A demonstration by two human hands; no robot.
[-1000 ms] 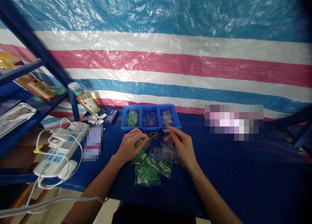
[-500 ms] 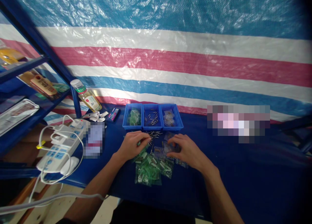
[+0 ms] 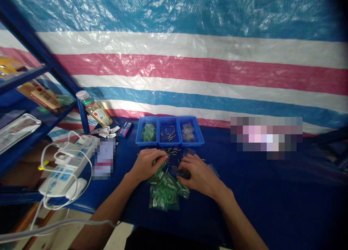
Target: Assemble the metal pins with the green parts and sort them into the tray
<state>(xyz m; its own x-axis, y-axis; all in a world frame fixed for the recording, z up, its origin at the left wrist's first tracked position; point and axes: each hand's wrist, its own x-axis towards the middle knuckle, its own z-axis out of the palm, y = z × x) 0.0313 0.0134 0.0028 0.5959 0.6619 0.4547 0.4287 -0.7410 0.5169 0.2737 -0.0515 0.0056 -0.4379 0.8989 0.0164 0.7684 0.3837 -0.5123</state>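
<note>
My left hand (image 3: 149,164) is closed, thumb against forefinger, beside a loose heap of thin metal pins (image 3: 171,151); whatever sits in its fingers is hidden. Small green bags (image 3: 164,195) holding metal pieces lie piled just below it. My right hand (image 3: 199,175) rests low over small clear bags (image 3: 189,152), fingers curved and thumb apart from them. Behind the hands stand three joined blue bins. Green bags fill the left bin (image 3: 138,135), loose metal pins lie in the middle bin (image 3: 169,142), and clear bags are in the right bin (image 3: 200,138).
At the left lies a white power strip (image 3: 65,166) with tangled cables and plugs. A drink bottle (image 3: 95,110) and a small blue box (image 3: 125,129) stand near the striped tarp (image 3: 190,72). Blurred-out items lie left and far right on the blue table (image 3: 258,192).
My right hand has shifted left and down toward the green bags, its fingers curling further over. Clear bags near it have moved. My left hand stays almost in place.
</note>
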